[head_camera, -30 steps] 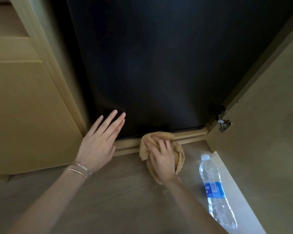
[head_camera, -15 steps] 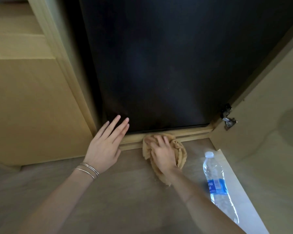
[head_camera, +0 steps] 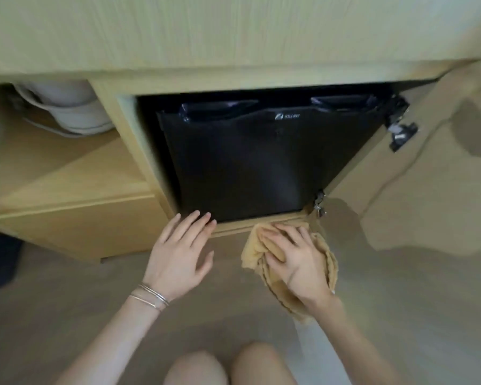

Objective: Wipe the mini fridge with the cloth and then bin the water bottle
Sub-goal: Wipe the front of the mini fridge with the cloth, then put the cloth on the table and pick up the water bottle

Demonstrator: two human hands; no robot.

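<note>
The black mini fridge point(head_camera: 261, 168) sits inside a light wooden cabinet bay, its door shut. My left hand point(head_camera: 178, 254) lies flat with fingers spread, fingertips touching the fridge's bottom left corner. My right hand point(head_camera: 295, 257) presses a tan cloth point(head_camera: 329, 262) against the wooden sill just below the fridge's bottom right corner. The cloth bunches under the palm and trails down past my wrist. The water bottle is out of view.
The open cabinet door point(head_camera: 417, 190) stands to the right on two metal hinges point(head_camera: 400, 132). An open shelf on the left holds a white kettle point(head_camera: 72, 109). A dark slipper point(head_camera: 0, 259) lies at the far left on the floor. My knees point(head_camera: 228, 365) show at the bottom.
The view has pulled back and up, now showing the whole fridge and cabinet top. My right hand and cloth slid right along the sill. The bottle has left the view.
</note>
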